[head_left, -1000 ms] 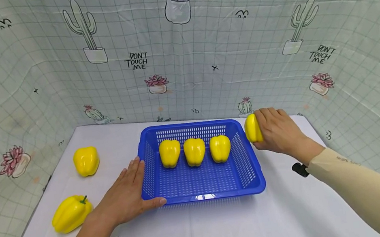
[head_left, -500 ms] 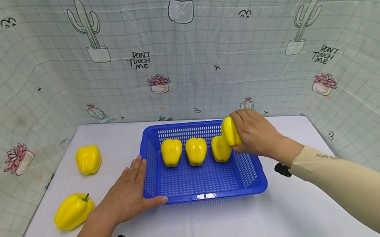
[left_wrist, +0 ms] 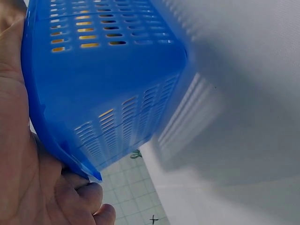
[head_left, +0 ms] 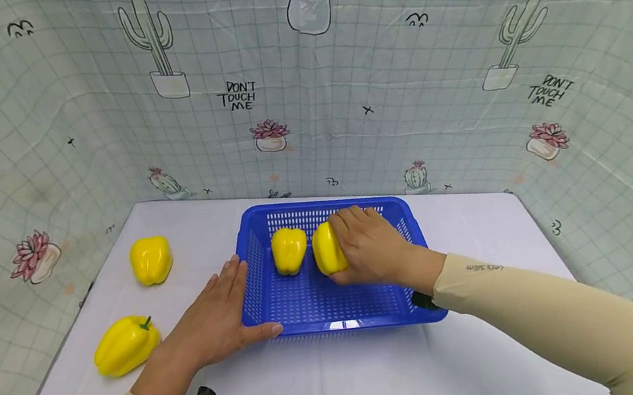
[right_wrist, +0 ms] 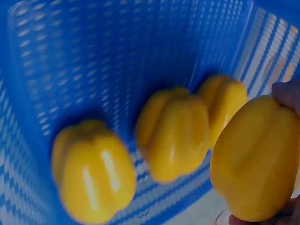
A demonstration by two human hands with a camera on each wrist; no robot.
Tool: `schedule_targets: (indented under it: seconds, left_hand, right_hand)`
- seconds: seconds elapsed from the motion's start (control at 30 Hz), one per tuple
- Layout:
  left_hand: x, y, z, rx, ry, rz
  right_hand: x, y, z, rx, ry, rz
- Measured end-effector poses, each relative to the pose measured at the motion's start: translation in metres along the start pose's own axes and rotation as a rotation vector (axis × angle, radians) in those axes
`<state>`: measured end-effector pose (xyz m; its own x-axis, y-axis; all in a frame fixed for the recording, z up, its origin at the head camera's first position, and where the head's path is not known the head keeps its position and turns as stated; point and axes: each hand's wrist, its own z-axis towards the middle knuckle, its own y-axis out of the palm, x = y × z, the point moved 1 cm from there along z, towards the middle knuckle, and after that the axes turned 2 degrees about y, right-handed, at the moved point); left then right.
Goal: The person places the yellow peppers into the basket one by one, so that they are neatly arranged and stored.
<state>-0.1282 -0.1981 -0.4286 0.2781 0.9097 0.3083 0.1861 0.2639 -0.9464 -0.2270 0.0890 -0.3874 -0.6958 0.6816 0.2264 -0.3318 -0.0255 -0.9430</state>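
My right hand (head_left: pixel 373 247) grips a yellow bell pepper (head_left: pixel 328 250) over the blue plastic basket (head_left: pixel 308 304). The right wrist view shows this held bell pepper (right_wrist: pixel 255 159) at the right, with fingertips at its edges. Three more bell peppers lie in the basket: one nearest (right_wrist: pixel 96 173), a middle one (right_wrist: pixel 176 133) and one farther back (right_wrist: pixel 225 101). From the head, only the leftmost of them (head_left: pixel 290 250) shows; my right hand and the held pepper hide the others. My left hand (head_left: pixel 209 326) rests along the basket's left rim, fingers extended, thumb on the front rim.
Left of the basket, two more yellow bell peppers lie on the white table (head_left: pixel 351 390): one farther back (head_left: pixel 151 260), and one with a green stem (head_left: pixel 126 345) near my left wrist. A cactus-patterned cloth (head_left: pixel 434 118) encloses the table's back and sides.
My right hand has carried the bell pepper leftward from beyond the basket's right rim to above its middle. The left hand has stayed on the rim.
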Motion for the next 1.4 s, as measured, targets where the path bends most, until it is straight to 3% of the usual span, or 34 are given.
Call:
schedule_targets:
  seconds: [0.2,0.43,0.8,1.07,1.4]
  left_hand:
    - [-0.003,0.000,-0.001,0.002,0.012,-0.004]
    - [-0.003,0.001,-0.001,-0.002,0.012,-0.003]
    - [-0.003,0.002,-0.001,-0.021,0.006,-0.021]
    - [-0.001,0.002,0.001,-0.038,0.002,-0.029]
    - [-0.005,0.003,0.002,-0.033,-0.010,-0.014]
  right_hand:
    - [-0.028,0.007,0.015,-0.124,-0.036,-0.041]
    - [-0.049,0.019,0.027,-0.224,-0.035,0.001]
    - [-0.061,0.027,0.035,-0.317,-0.095,0.034]
    - [-0.070,0.035,0.039,-0.439,-0.108,0.036]
    - [-0.080,0.041,0.047,-0.462,-0.163,-0.018]
